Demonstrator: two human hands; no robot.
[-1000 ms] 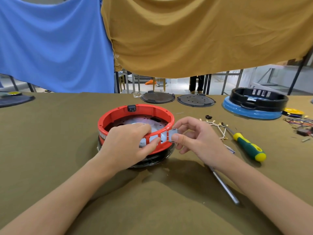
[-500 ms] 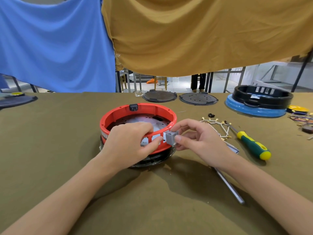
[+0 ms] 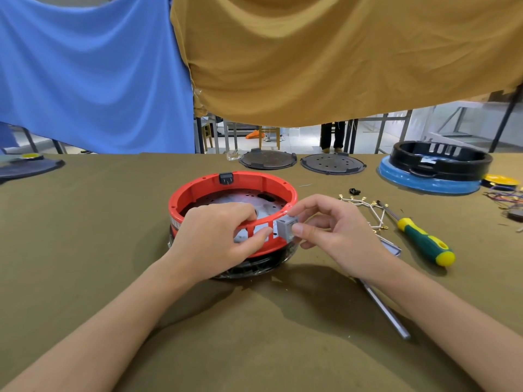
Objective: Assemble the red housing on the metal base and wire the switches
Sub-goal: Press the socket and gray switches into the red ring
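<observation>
Backdrop: blue sheet [image 3: 93, 75] and mustard sheet [image 3: 339, 58] hung behind an olive-cloth table [image 3: 85, 250].
Head view, task thing: red housing [image 3: 198, 190] sits mid-table on a perforated metal base [image 3: 243, 200], over a dark lower part; black switch [image 3: 226, 178] already in the far wall.
Left hand [image 3: 218, 236]: fingers curled over the near rim, thumb on the slotted wall, gripping the housing.
Right hand [image 3: 334, 233]: pinching a small grey switch [image 3: 287, 228] at the near-right cutout, touching the wall.
Handling: housing looks like stiff, light plastic; ribs between the cutouts look thin, so best braced at the rim beside the slot. Switch is small, likely slippery; hold it by its side faces and push squarely.
Loose: wire harness [image 3: 365, 206] and green-yellow screwdriver [image 3: 424, 241] near the right hand.
Hidden: slot edges and switch terminals covered by fingers; whether it is seated, cannot tell. Metal rod [image 3: 387, 315] partly under the right forearm.
</observation>
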